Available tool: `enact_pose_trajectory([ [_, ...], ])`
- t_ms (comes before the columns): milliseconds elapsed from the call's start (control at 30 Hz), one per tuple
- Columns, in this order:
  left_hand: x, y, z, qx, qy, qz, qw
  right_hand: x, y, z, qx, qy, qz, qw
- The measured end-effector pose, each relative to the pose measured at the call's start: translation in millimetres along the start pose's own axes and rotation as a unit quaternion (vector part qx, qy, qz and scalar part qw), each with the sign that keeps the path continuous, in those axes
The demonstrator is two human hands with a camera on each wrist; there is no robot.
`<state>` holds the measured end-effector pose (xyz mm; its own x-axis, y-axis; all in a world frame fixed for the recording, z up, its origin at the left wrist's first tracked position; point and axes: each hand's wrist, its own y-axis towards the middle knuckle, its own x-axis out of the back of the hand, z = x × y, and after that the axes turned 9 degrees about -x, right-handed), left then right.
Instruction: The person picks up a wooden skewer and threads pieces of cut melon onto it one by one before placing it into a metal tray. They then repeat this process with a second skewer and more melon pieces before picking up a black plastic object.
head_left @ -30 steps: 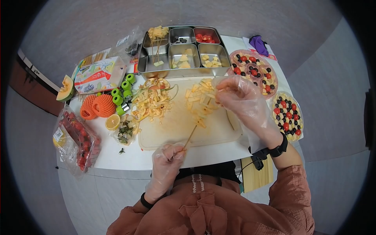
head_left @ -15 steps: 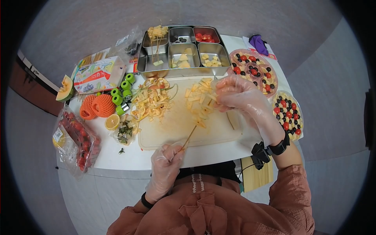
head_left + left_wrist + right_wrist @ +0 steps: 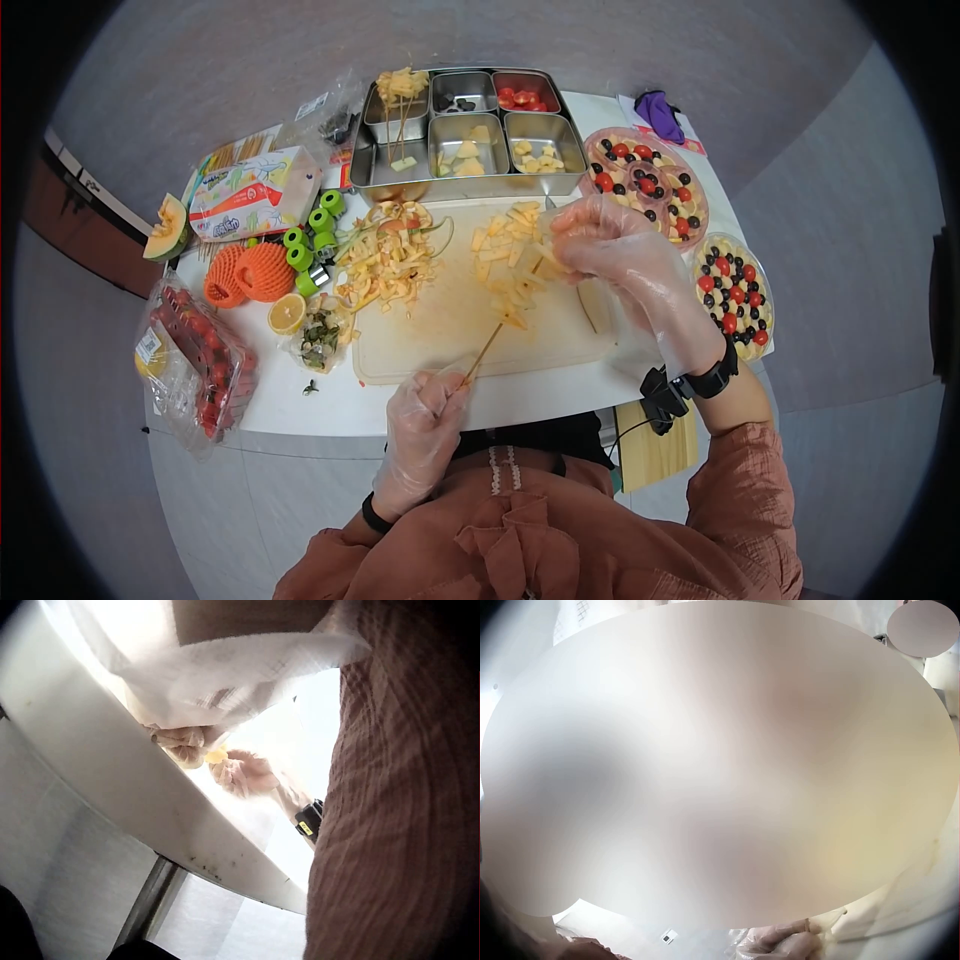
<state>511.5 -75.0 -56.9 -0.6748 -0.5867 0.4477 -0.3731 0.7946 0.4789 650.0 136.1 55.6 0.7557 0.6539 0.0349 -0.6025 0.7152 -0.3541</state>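
In the head view the gloved left hand [image 3: 424, 432] grips a thin wooden skewer [image 3: 484, 354] near the table's front edge. Yellow fruit pieces [image 3: 512, 312] are threaded along the skewer's upper part, above the cutting board [image 3: 430, 345]. The gloved right hand [image 3: 630, 262] pinches a pale yellow piece at the skewer's far end; its exact contact with the stick is hard to tell. Beside these fingers lies a pile of yellow fruit strips [image 3: 495, 240]. The left wrist view shows the right hand [image 3: 244, 774] close to a yellow piece [image 3: 217, 755]. Most of the right wrist view is blurred.
A steel tray [image 3: 470, 187] with fruit compartments stands behind the board. Peelings [image 3: 395, 250] lie on its left part. Green cutters [image 3: 322, 218], orange foam nets [image 3: 265, 270] and a tomato box [image 3: 205, 350] are at left; fruit platters [image 3: 735, 298] are at right.
The right hand has shifted slightly and its wrist has turned a little. The left hand keeps its grip on the skewer, almost unmoved.
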Motion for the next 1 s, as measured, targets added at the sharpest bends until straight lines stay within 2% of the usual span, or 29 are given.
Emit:
enact_pose_trajectory([
  [367, -1, -1, 3, -0.02, 0.008, -0.005, 1.0, 0, -2, -8, 0.051, -0.045, 0.004, 0.998],
  [467, -2, 0, 3, -0.013, 0.0, -0.006, 1.0, -1, -2, -5, 0.036, -0.082, 0.0, 0.996],
  [633, -1, 0, 2, -0.011, 0.002, 0.001, 1.0, -2, -1, 1, 0.0, -0.02, 0.011, 1.0],
  [867, -1, 0, 2, -0.015, 0.023, 0.004, 1.0, 1, 0, 1, -0.011, -0.004, 0.024, 1.0],
  [933, -1, 1, 1, -0.033, 0.034, 0.002, 0.999, 8, 5, -1, -0.011, -0.065, 0.061, 0.996],
  [1000, -1, 2, 1, -0.035, 0.039, 0.001, 0.999, 9, 3, 1, -0.002, -0.086, 0.058, 0.995],
])
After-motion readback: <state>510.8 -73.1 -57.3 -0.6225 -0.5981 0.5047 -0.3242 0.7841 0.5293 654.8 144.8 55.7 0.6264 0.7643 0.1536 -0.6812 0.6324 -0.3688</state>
